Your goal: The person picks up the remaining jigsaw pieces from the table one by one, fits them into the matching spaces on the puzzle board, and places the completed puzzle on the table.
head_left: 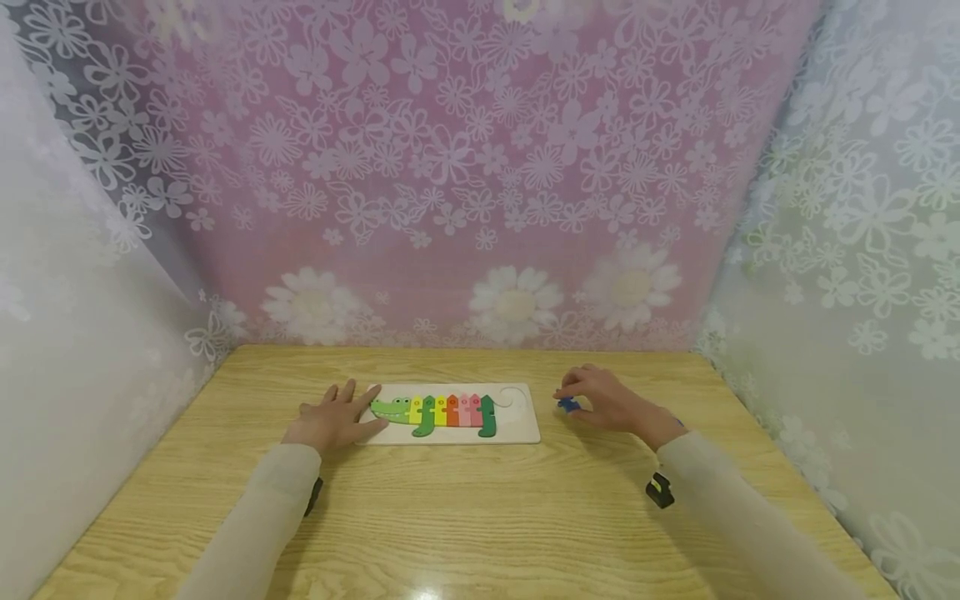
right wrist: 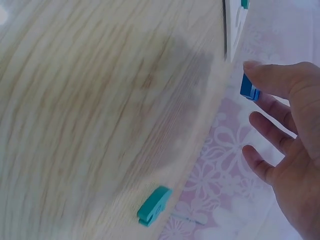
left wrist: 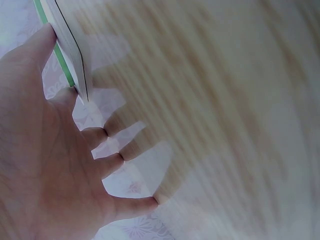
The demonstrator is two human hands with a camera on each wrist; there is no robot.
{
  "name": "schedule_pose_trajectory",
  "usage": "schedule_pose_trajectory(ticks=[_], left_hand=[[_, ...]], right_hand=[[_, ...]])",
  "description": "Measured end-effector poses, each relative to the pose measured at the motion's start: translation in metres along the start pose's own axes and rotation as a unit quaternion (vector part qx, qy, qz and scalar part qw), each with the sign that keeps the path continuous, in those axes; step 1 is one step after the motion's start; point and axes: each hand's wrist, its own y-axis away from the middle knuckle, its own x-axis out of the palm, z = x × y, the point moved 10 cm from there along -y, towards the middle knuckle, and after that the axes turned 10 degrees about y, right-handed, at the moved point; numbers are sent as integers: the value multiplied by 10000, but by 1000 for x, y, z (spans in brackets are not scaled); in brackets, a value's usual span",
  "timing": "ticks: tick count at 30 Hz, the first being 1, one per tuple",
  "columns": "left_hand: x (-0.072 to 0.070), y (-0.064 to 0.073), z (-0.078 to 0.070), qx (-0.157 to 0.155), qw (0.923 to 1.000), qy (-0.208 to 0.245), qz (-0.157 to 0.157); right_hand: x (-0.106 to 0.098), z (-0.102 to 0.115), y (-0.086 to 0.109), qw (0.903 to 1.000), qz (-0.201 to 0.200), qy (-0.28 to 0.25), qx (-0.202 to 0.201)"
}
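A pale wooden puzzle board (head_left: 519,427) lies flat on the table, bearing a colourful crocodile made of interlocking pieces. Its green head piece (head_left: 393,408) is at the left and a dark green leg piece (head_left: 487,418) at the right, beside a bare curled tail recess. My left hand (head_left: 326,418) rests at the board's left end, fingers spread, with thumb and index finger over its edge. Right of the board, my right hand (head_left: 609,402) pinches a small blue puzzle piece (right wrist: 249,90) between thumb and index finger, the other fingers loosely bent.
A teal puzzle piece (right wrist: 154,206) lies on the wooden table (head_left: 465,517), beyond my right hand's little-finger side. Flowered curtains (head_left: 450,167) hang behind the table and along both sides. Dark wrist fittings (head_left: 660,490) sit below my sleeves.
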Motion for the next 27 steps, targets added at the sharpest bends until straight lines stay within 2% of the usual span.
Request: schedule_pose_trajectory(ticks=[14,21,27], left_hand=[[-3,0,-1,34,10000,31,-41],[-2,1,-1,52,9999,21,-83],[-1,1,0,16,9999,62,-85]], right_hand=[[7,15,-28,9984,122,-503,234],[14,19,-35,9970,232,-643,367],[17,25,-38,9973,189,-648,301]])
